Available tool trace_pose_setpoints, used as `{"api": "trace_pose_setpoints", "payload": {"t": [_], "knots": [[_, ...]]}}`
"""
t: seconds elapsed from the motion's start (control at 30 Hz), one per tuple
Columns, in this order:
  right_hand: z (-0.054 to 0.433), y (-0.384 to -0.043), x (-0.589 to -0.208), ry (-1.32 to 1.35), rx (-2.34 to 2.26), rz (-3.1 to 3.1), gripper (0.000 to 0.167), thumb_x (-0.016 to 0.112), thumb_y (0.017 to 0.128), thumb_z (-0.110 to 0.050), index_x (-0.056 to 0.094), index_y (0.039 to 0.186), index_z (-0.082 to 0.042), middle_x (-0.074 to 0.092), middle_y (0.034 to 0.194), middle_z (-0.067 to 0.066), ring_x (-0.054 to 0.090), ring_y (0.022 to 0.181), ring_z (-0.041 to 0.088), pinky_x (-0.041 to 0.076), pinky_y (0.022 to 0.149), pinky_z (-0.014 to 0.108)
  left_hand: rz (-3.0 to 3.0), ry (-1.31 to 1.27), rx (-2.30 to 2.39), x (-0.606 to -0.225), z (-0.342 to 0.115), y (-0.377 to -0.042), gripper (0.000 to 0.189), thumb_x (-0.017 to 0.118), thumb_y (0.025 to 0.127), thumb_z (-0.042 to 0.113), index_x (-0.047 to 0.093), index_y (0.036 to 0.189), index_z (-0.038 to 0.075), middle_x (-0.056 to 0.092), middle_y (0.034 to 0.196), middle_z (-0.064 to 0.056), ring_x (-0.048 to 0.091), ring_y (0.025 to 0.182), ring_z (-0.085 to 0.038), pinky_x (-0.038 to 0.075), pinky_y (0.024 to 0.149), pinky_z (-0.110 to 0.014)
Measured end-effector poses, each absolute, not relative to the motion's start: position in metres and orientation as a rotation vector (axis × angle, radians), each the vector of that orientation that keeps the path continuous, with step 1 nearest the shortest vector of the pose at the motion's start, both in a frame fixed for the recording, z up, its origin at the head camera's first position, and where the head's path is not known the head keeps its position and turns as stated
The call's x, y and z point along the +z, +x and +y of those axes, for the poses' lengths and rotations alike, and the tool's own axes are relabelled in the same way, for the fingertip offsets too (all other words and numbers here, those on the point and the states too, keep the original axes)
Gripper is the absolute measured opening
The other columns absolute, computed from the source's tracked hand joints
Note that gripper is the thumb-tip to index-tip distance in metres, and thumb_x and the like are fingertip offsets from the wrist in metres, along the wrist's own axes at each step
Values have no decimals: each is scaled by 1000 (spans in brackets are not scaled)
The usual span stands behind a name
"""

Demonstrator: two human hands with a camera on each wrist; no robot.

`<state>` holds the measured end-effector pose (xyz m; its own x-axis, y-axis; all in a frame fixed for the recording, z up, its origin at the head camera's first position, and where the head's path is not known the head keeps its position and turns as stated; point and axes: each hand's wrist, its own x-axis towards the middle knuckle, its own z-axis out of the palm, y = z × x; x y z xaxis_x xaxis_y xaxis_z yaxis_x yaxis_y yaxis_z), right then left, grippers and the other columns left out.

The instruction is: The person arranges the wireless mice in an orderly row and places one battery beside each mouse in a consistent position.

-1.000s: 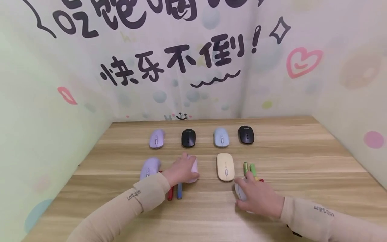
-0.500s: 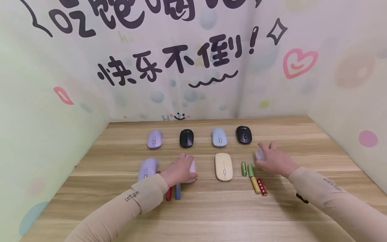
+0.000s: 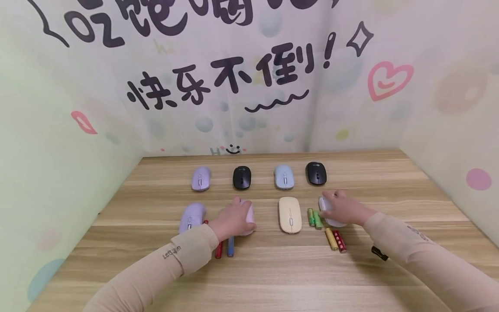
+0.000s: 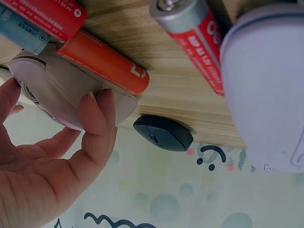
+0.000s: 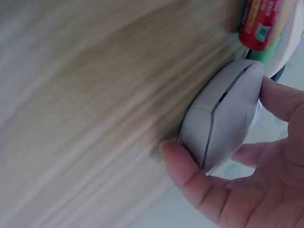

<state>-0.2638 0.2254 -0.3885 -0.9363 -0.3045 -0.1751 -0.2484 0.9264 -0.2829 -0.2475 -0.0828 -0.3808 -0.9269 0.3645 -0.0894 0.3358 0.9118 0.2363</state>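
My left hand (image 3: 233, 221) grips a pale pink mouse (image 3: 249, 216) on the table, mostly hidden under it. In the left wrist view an orange battery (image 4: 107, 64) lies against this mouse, near a red battery (image 4: 54, 19) and a blue battery (image 4: 23, 29). My right hand (image 3: 346, 209) holds a whitish mouse (image 5: 225, 116) by its sides, thumb and fingers curled around it. Just left of that mouse lie two green batteries, one darker (image 3: 310, 217) and one lighter (image 3: 317, 220). In front are a yellow battery (image 3: 331, 239) and a red battery (image 3: 339, 241).
Between the hands lies a cream mouse (image 3: 290, 215). A purple mouse (image 3: 192, 218) is left of my left hand. Along the back sit a lilac mouse (image 3: 201, 178), a black mouse (image 3: 242, 177), a light blue mouse (image 3: 284, 177) and another black mouse (image 3: 316, 173).
My right hand has carried the whitish mouse from the front to the right side, then slightly back left. The lighter green battery has shifted left, away from the yellow one. My left hand stays put.
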Motion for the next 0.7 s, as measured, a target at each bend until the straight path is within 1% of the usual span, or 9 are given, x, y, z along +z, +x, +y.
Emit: {"api": "trace_pose_setpoints", "payload": {"t": [0.1, 0.2, 0.43, 0.7], "knots": [[223, -265, -388, -436, -390, 2840, 71, 56, 90, -34, 26, 138, 9, 29, 120, 47, 57, 84, 42, 52, 65, 43, 2942, 551, 327, -381, -83, -248, 59, 70, 77, 33, 49, 124, 4, 45, 109, -18, 52, 78, -27, 47, 68, -40], [220, -266, -387, -434, -390, 2837, 67, 53, 91, -31, 26, 138, 9, 31, 121, 45, 56, 86, 40, 51, 66, 41, 2935, 546, 333, -380, -83, -247, 59, 70, 78, 32, 49, 124, 4, 44, 109, -18, 51, 79, -26, 47, 68, -39], [213, -266, -387, -400, -444, 2829, 67, 54, 91, -31, 26, 139, 6, 31, 123, 44, 56, 85, 38, 51, 65, 40, 2936, 545, 328, -379, -83, -247, 60, 70, 78, 33, 48, 126, 3, 45, 112, -18, 51, 81, -26, 47, 71, -40], [208, -265, -384, -390, -480, 2822, 67, 53, 92, -30, 25, 140, 6, 30, 123, 44, 55, 85, 37, 51, 65, 40, 2938, 540, 329, -378, -84, -247, 60, 70, 78, 33, 48, 126, 3, 44, 112, -18, 51, 81, -26, 48, 71, -40]]}}
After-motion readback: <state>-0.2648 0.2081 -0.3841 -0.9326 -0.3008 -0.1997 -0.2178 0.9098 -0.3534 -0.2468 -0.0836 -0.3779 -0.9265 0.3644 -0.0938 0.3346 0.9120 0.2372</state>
